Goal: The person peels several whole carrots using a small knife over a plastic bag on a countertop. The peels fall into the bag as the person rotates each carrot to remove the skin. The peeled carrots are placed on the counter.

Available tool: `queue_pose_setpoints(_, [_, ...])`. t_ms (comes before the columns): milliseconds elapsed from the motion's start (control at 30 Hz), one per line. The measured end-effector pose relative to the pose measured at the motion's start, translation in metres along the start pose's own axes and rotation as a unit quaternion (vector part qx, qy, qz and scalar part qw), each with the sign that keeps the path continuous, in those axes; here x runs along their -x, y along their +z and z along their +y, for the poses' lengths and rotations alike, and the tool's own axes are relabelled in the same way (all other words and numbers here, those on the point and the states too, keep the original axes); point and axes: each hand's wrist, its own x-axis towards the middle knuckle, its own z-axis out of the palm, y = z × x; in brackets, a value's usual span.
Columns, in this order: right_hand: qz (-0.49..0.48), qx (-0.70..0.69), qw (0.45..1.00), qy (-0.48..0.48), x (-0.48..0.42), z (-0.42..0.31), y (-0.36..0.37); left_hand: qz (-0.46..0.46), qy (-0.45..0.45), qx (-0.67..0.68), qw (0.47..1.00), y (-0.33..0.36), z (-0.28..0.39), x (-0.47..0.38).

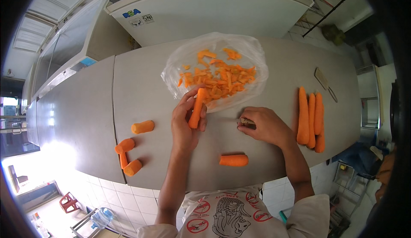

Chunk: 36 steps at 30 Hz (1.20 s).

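Note:
My left hand (188, 119) grips a peeled length of carrot (197, 108), held upright near the edge of a clear plastic bag (170, 74). Orange carrot peelings (221, 77) are heaped on the bag. To the right, my right hand (265, 124) is closed around the handle of a knife (247, 121). The knife's thin blade points left towards the carrot and looks blurred. Between my forearms a cut carrot piece (234, 160) lies near the table's front edge. Several more cut pieces (143, 127) rest to the left, some beside the table seam.
Several whole carrots (303, 119) lie side by side on the right of the grey table (147, 87). Beyond them is a flat utensil with a looped handle (325, 83). A white chest freezer (205, 16) stands behind the table. A metal rack (369, 109) is at the right.

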Motion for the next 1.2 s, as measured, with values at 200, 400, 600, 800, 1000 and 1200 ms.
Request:
queue_pose_setpoints(200, [0.1,0.066,0.992,0.046,0.003,-0.006,0.009,-0.021,-0.001,0.087,0.996,-0.007,-0.009,-0.004])
queue_pose_setpoints(400, [0.128,0.095,0.984,0.076,0.003,-0.009,0.017,-0.015,0.039,0.076,0.996,-0.004,-0.012,-0.001])
queue_pose_setpoints(600, [0.122,0.108,0.981,0.106,0.002,-0.011,0.024,-0.028,0.043,0.096,0.994,-0.003,-0.013,-0.001])
queue_pose_setpoints(800, [0.121,0.008,0.991,0.058,0.006,-0.013,0.007,-0.014,0.038,0.115,0.993,-0.006,-0.01,-0.003])
queue_pose_setpoints(1000, [0.296,-0.159,0.94,-0.056,0.001,-0.012,0.001,-0.011,0.033,0.13,0.991,-0.007,-0.012,-0.002])
queue_pose_setpoints(1200, [0.256,-0.23,0.939,-0.008,0.002,-0.019,0.017,-0.034,0.005,0.168,0.985,-0.005,-0.018,0.001])
